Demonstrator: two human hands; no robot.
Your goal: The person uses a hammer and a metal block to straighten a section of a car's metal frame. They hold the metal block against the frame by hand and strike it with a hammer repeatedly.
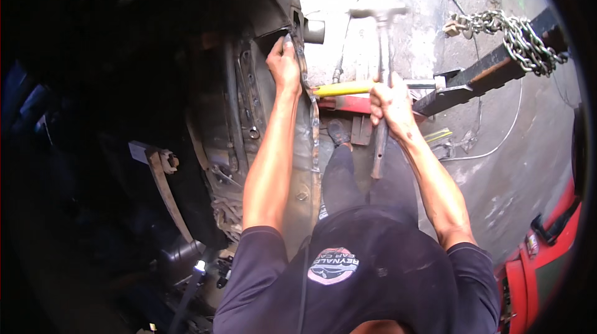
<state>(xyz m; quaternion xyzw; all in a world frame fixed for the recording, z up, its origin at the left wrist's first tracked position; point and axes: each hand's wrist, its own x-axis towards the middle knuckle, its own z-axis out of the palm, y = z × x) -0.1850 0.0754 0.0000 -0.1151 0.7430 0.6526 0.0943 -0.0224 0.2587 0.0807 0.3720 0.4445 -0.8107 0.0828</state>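
Observation:
My right hand (pixel 393 108) is closed around the handle of a hammer (pixel 383 48), which stands out in front of me with its blurred head at the far end. My left hand (pixel 285 65) reaches to the rusty metal edge of a car body (pixel 315 147). Its fingers are pressed together by a dark gap in the metal, at a small greyish piece too unclear to name. Left of that forearm, several wrenches (pixel 246 88) lie along the car floor.
A yellow bar (pixel 342 88) and a red bar (pixel 351 105) cross beside the body edge. A dark steel beam (pixel 485 79) carries a coiled chain (pixel 525 42) at right. Thin cables (pixel 515 124) run over the concrete floor. Red equipment (pixel 550 241) stands lower right.

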